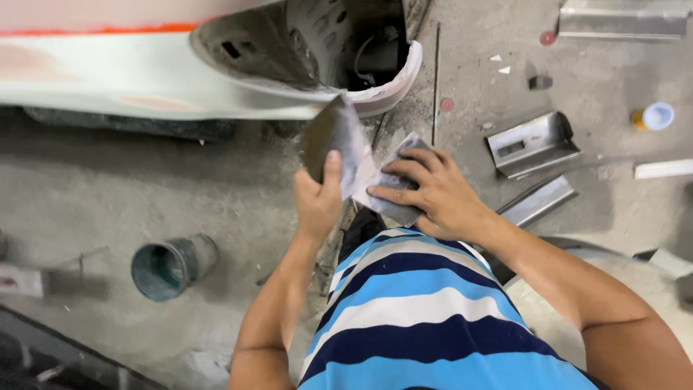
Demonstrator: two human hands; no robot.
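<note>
Holding a dark sheet of sandpaper [339, 144] in the left hand [317, 202], thumb pressing on its face, fingers curling behind. Lying flat with the right hand [433, 195], fingers spreading out, on a grey folded piece of sandpaper [393, 195], pressing it down, not gripping. Both sheets touching between the hands. Sitting just above the left hand: a white car body panel [144, 87]. Standing on the floor below and left of it: a green can [170, 267]. Lying right of the right hand: metal brackets [530, 144].
</note>
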